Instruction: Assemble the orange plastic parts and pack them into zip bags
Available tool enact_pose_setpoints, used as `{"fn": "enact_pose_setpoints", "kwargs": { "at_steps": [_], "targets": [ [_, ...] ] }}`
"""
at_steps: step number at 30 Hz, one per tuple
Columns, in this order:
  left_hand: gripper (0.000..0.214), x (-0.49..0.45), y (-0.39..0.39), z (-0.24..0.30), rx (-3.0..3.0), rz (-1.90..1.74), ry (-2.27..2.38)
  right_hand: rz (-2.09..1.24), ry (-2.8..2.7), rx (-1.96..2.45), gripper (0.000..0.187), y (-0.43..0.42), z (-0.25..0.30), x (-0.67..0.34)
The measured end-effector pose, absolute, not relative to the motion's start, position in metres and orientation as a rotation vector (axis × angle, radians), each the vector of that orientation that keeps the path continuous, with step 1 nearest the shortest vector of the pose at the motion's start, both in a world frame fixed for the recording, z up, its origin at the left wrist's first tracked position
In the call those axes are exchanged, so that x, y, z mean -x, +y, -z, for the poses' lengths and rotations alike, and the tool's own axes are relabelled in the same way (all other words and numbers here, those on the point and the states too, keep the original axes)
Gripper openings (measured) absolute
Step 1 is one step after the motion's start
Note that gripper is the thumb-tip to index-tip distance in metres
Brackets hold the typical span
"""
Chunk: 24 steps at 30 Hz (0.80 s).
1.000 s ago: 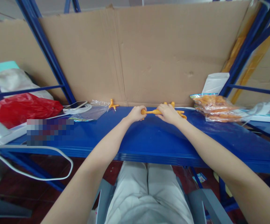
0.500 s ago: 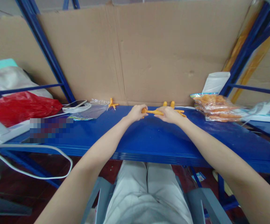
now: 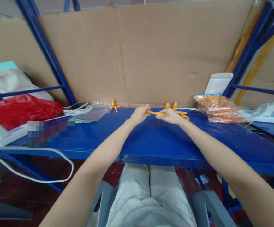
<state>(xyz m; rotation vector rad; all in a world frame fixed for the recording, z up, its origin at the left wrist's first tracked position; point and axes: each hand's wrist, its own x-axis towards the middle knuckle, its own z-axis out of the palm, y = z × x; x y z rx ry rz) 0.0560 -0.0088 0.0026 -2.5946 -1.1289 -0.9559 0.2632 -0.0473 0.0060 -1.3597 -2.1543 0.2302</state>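
An orange plastic piece with a ridged, screw-like shaft (image 3: 154, 112) spans the gap between my hands, just above the blue table. My left hand (image 3: 139, 115) is closed around its wider, ring-like left end. The fingers of my right hand (image 3: 171, 116) pinch the shaft's right part. Beside and behind the right hand lie more orange plastic parts (image 3: 185, 117), partly hidden by it. Two short orange pegs (image 3: 175, 106) stand upright against the cardboard. Further left, a three-pronged orange piece (image 3: 113, 105) rests near a clear plastic bag (image 3: 96, 111).
Clear bags of orange parts (image 3: 218, 108) are stacked at the right. A red plastic bag (image 3: 25, 108), a coiled white cable (image 3: 79, 109) and a power strip (image 3: 9, 134) lie at the left. Cardboard (image 3: 160, 53) backs the blue table (image 3: 156, 142) between blue posts.
My left hand has turned slightly around the end of the orange piece, and the shaft tilts a little more. My right hand has shifted slightly, showing more of the parts beside it.
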Motion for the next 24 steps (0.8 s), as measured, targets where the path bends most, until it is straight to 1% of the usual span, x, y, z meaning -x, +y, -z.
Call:
{"fn": "enact_pose_setpoints", "kwargs": {
  "at_steps": [2,5,6,8,13,15,19,24],
  "targets": [
    [0.025,-0.055,-0.006,-0.001,2.599,0.948,-1.153,-0.162,-2.2,1.327,0.03,-0.046,-0.004,-0.263],
    [0.031,-0.052,-0.002,0.001,2.594,0.955,-1.214,-0.085,-2.267,1.264,0.053,-0.046,-0.003,-0.266],
    [0.033,-0.051,-0.001,0.002,2.59,0.955,-1.245,-0.079,-2.281,1.257,0.058,-0.047,-0.004,-0.267],
    [0.04,-0.049,0.0,0.003,2.595,0.948,-1.307,-0.075,-2.292,1.263,0.057,-0.049,-0.006,-0.268],
    [0.06,-0.046,0.004,0.007,2.745,0.939,-1.33,0.057,-2.265,1.4,0.044,-0.056,-0.011,-0.264],
    [0.059,-0.046,0.005,0.009,2.781,0.935,-1.3,0.14,-2.267,1.489,0.043,-0.059,-0.011,-0.261],
    [0.048,-0.045,0.006,0.01,2.749,0.846,-1.334,0.342,-2.206,1.699,0.049,-0.065,-0.01,-0.255],
    [0.046,-0.045,0.004,0.01,2.759,0.765,-1.354,0.384,-2.103,1.905,0.05,-0.068,-0.007,-0.245]
  ]
}}
